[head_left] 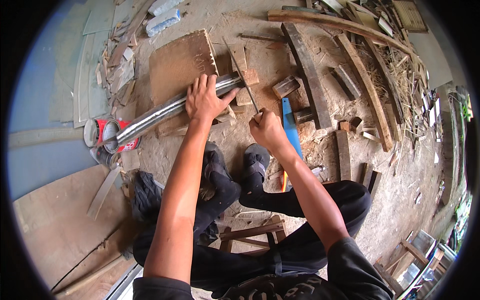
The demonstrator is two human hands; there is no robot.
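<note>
A long dark wooden beam (155, 117) with a white stripe along it lies slantwise ahead of me, over low wooden pieces. My left hand (204, 99) grips it near its right end, fingers over the top and thumb stretched toward the end. In my right hand (268, 129) is the handle of a handsaw (247, 89), its long thin blade seen nearly edge-on. The blade crosses the beam's right end, just beyond my left thumb; whether it bites into the wood I cannot tell. Behind the beam leans a brown board (180, 57) with a rough edge.
A second saw with a blue blade (291, 127) lies right of my right hand. Red tins (131, 144) stand by the beam's left end. Several timbers (307, 75) and offcuts (286, 86) lie at the right. My sandalled feet (256, 159) are close below the work.
</note>
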